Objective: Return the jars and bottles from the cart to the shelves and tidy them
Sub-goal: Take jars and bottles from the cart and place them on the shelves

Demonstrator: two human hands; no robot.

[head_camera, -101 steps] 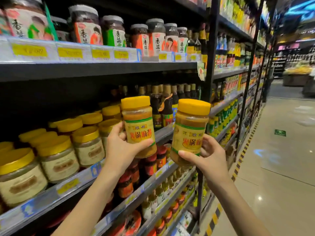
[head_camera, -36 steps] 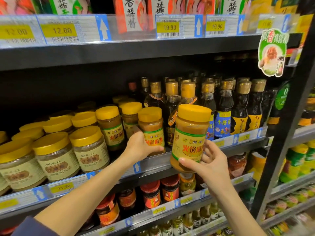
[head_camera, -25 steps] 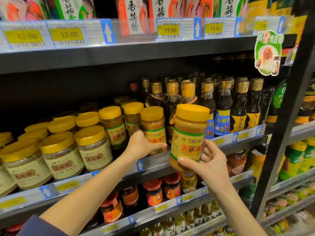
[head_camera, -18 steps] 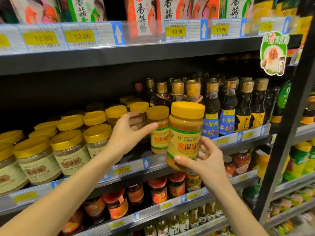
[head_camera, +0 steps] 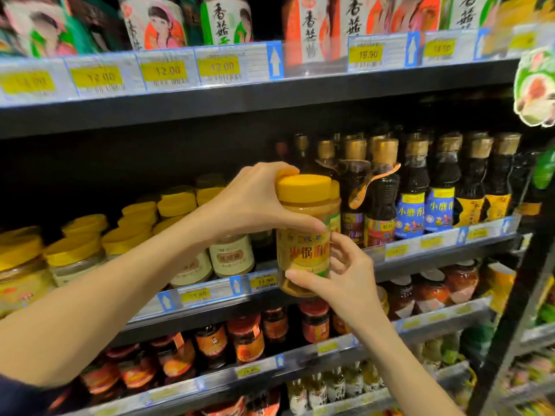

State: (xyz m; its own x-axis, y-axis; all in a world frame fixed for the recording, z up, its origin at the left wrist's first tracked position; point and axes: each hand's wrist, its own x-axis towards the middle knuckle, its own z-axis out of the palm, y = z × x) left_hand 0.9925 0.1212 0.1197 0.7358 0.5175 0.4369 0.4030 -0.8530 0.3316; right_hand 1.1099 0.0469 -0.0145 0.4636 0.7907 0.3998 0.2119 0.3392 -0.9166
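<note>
Fingers (head_camera: pixel 341 246) of right hand (head_camera: pixel 351 283) pinch jar (head_camera: pixel 303 253) low; left hand (head_camera: pixel 252 202) grips its shoulder.

Left hand (head_camera: pixel 255 202) is off the second jar (head_camera: pixel 335 205), which now stands on the shelf (head_camera: pixel 432 244) just behind. It swings across to the jar (head_camera: pixel 300 253) held by the right hand (head_camera: pixel 348 280). Fingers (head_camera: pixel 279 171) and thumb now wrap it just under the yellow lid (head_camera: pixel 303 187), so two hands are on it.
</note>
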